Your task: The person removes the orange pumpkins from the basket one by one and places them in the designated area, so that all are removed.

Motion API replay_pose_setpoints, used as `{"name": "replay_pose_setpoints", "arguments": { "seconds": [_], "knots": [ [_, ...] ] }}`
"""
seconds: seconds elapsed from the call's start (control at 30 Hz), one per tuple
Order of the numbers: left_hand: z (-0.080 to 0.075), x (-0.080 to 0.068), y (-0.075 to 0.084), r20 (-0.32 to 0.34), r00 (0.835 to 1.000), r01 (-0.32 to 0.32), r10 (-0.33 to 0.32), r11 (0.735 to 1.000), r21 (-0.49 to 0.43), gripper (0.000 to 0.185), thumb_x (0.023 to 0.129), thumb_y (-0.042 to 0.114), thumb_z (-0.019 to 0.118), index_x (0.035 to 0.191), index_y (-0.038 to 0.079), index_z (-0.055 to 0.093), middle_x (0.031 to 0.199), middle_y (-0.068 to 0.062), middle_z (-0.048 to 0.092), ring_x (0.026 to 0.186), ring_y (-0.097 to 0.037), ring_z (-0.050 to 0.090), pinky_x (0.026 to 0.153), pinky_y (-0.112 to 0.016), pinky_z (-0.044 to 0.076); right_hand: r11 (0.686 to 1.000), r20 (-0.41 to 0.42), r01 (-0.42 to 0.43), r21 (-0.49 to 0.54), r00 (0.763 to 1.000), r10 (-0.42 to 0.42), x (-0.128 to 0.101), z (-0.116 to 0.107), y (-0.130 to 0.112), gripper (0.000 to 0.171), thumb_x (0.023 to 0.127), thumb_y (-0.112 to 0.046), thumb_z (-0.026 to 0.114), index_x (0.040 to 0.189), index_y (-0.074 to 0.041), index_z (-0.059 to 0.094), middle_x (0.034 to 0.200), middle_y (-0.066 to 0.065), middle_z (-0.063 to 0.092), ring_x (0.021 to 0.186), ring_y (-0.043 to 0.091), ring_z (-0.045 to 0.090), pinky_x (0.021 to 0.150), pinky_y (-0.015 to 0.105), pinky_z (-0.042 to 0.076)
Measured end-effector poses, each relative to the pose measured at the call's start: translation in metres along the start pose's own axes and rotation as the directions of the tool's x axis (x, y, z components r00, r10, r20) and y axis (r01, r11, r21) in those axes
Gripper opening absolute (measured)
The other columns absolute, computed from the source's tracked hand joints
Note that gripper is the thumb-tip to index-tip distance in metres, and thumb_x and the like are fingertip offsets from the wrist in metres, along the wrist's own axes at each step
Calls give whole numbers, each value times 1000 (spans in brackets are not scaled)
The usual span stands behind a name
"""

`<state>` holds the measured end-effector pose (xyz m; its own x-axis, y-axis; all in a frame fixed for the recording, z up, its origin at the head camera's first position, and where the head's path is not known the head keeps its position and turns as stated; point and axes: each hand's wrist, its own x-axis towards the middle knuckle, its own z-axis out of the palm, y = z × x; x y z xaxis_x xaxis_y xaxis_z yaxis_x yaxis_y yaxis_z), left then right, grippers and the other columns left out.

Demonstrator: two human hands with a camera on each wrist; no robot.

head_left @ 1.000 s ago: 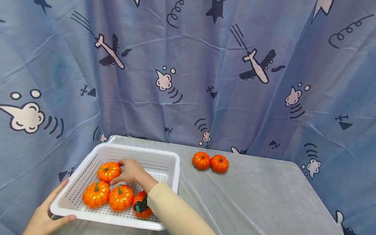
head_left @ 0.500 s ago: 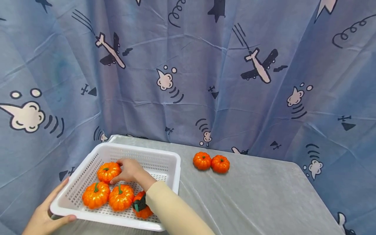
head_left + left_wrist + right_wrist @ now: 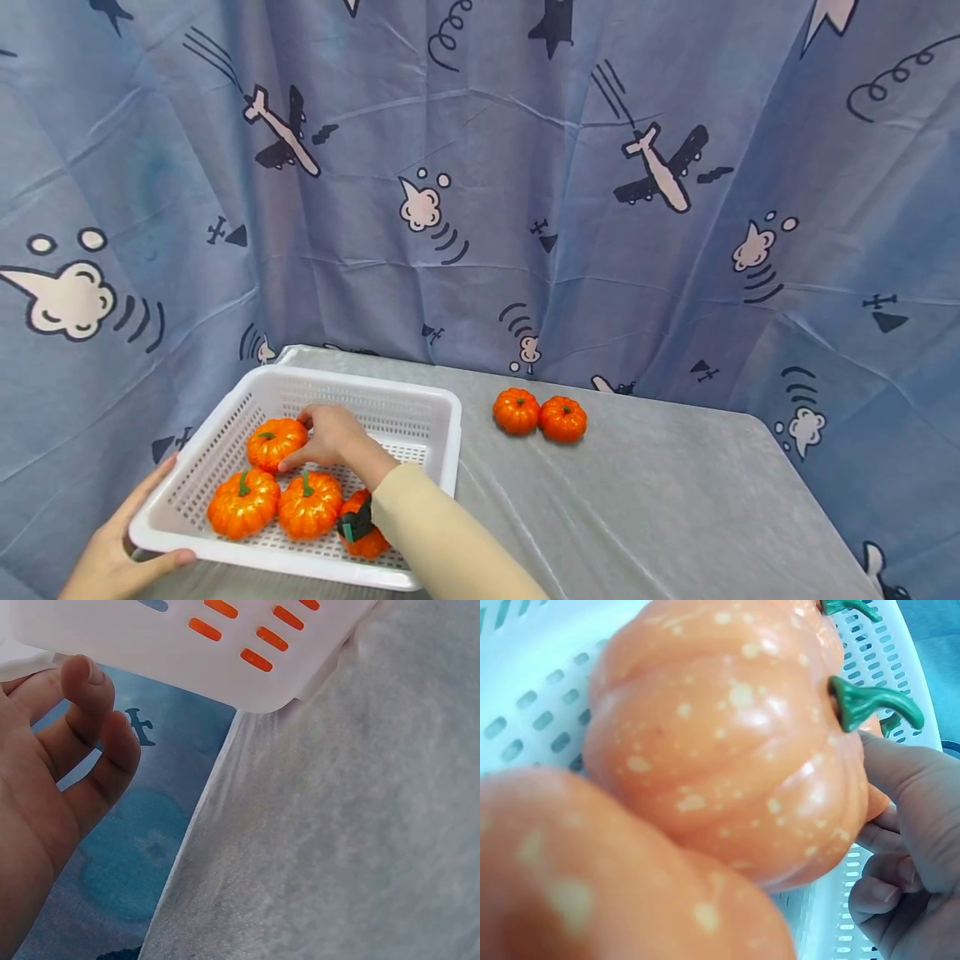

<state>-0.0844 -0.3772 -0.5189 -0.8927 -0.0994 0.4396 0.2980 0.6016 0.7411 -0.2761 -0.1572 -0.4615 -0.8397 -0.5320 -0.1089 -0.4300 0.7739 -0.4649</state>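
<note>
In the head view my right hand (image 3: pixel 330 436) reaches into a white slotted plastic basket (image 3: pixel 300 566) and holds the back-left toy pumpkin (image 3: pixel 272 446) between thumb and fingers. Just in front of that one sit two more glossy orange pumpkins, a left one (image 3: pixel 242 507) and a middle one (image 3: pixel 309 507), both with green stems. Another pumpkin (image 3: pixel 367 543) is partly covered by the right wrist's camera. My left hand (image 3: pixel 112 546) grips the basket's near left corner, thumb on the front rim. The right wrist view shows a large pumpkin (image 3: pixel 727 750) beside the right hand's fingers.
Two orange pumpkins, one (image 3: pixel 516 411) left of the other (image 3: pixel 562 419), sit side by side on the grey-covered table (image 3: pixel 660 500), right of the basket. A blue patterned curtain (image 3: pixel 480 208) stands behind and beside the table.
The held pumpkin has shifted slightly toward the front of the basket with my right hand. The front-left pumpkin has edged slightly left and nearer. My left hand stays at the corner.
</note>
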Motion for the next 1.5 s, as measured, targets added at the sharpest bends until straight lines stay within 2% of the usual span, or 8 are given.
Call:
{"name": "replay_pose_setpoints", "arguments": {
  "seconds": [0.17, 0.33, 0.5, 0.73, 0.87, 1.13, 1.33, 1.5],
  "knots": [
    [1, 0, -1, 6, 1000, 21, -21, 1000, 13, 126, 64, -14, 91, 169, 15, 28, 143, 44, 39, 106, 18, 50, 79, -3, 40, 1000, -14, -12, 12, 1000, 12, 0, -1, 1, 64, 76, -52, 94, 128, -23, 71, 109, -14, 69, 97, 4, 61, 89, 19, 52],
    [2, 0, -1, 2, 1000, 15, -15, 1000, 15, 127, 63, -13, 92, 169, 14, 29, 142, 44, 39, 105, 17, 51, 80, -2, 40, 1000, -18, -19, 22, 1000, 20, -1, -4, 3, 64, 77, -52, 94, 128, -22, 72, 109, -13, 70, 98, 4, 61, 90, 18, 51],
    [2, 1, -2, -1, 1000, 7, -7, 1000, 6, 128, 61, -15, 91, 169, 14, 29, 141, 43, 40, 104, 16, 51, 81, -2, 40, 995, -40, -30, 93, 999, 34, -2, -9, 4, 64, 76, -51, 95, 127, -19, 73, 107, -11, 70, 95, 5, 60, 87, 19, 52],
    [1, 3, -2, -6, 1000, -6, 6, 1000, 11, 127, 61, -12, 92, 168, 14, 31, 142, 44, 41, 105, 18, 51, 82, -1, 38, 972, -147, 73, 221, 988, -41, -7, -26, 2, 58, 75, -45, 97, 118, -13, 76, 105, -5, 74, 92, 5, 63, 82, 18, 52],
    [1, 3, -2, -5, 1000, -15, 16, 1000, 9, 127, 60, -13, 92, 168, 13, 31, 145, 44, 40, 107, 19, 49, 83, -1, 38, 953, -181, 106, 286, 982, -55, -13, -37, -1, 59, 75, -45, 97, 120, -14, 76, 107, -5, 75, 96, 5, 65, 84, 19, 52],
    [2, 2, -2, 11, 999, 37, -37, 999, 22, 125, 66, -11, 92, 170, 17, 28, 140, 46, 38, 104, 17, 50, 79, -2, 40, 954, -209, 153, 259, 973, -99, -28, -55, 5, 64, 76, -48, 96, 128, -17, 74, 119, -7, 76, 115, 11, 67, 97, 22, 52],
    [1, 0, -2, 5, 1000, 30, -30, 999, 29, 125, 65, -11, 92, 169, 16, 29, 141, 46, 37, 103, 17, 48, 79, -1, 38, 943, -238, 240, 230, 954, -184, -44, -68, 16, 65, 76, -48, 95, 129, -17, 74, 117, -9, 76, 115, 10, 68, 97, 22, 52],
    [1, 0, -2, 1, 1000, 23, -23, 999, 34, 126, 64, -11, 92, 169, 15, 29, 141, 46, 37, 102, 17, 48, 79, -1, 37, 925, -284, 279, 259, 937, -203, -61, -79, 27, 64, 77, -45, 96, 130, -17, 74, 119, -8, 75, 116, 14, 69, 98, 25, 53]
  ]
}}
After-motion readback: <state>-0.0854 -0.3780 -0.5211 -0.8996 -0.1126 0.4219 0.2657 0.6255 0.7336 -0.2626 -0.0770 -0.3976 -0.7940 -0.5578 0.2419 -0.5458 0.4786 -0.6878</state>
